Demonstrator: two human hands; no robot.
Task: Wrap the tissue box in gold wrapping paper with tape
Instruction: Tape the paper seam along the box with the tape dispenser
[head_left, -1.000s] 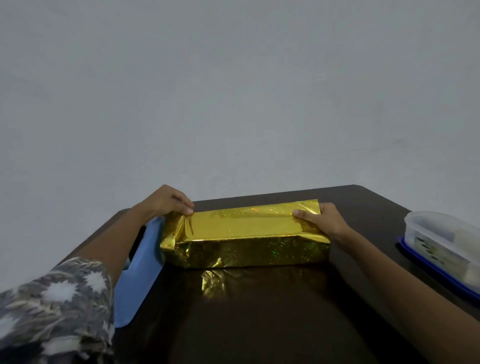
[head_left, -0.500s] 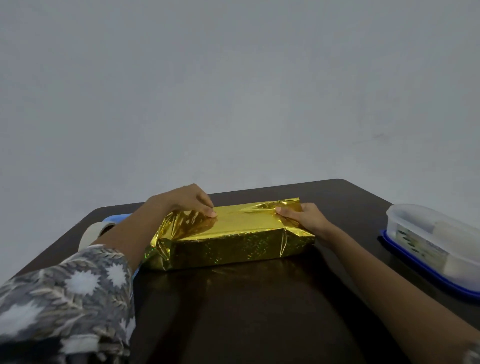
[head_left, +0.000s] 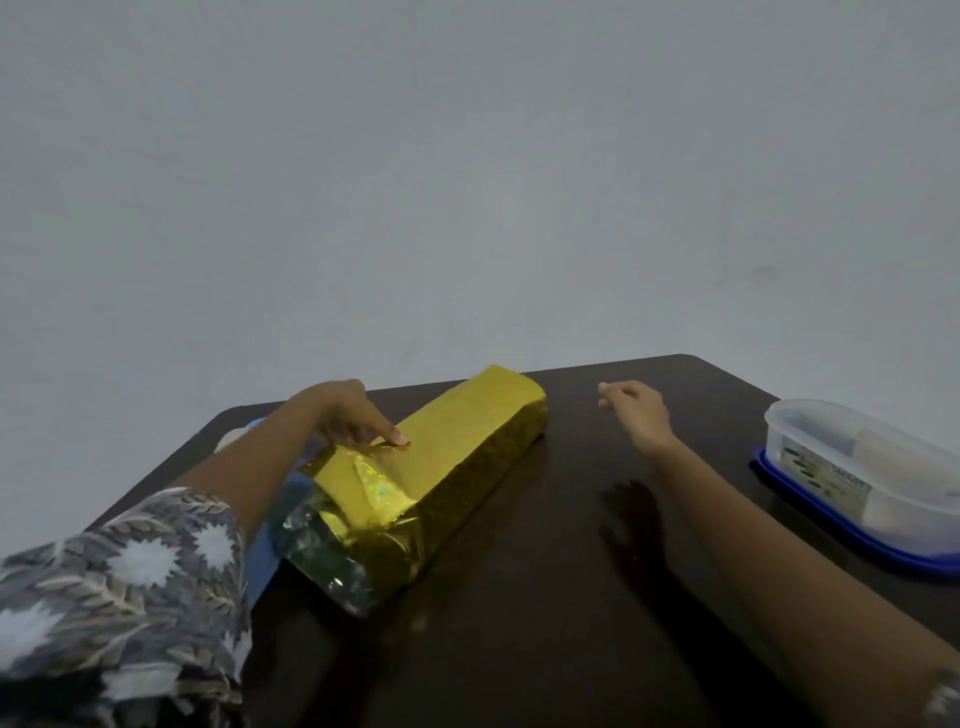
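The box looks mostly wrapped, its near fold seemingly untaped under the flat-fingered left hand, while the right hand hovers relaxed.

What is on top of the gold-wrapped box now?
Only the left hand, its fingers pressing a folded flap at the near end. The tissue box itself is hidden by gold paper.
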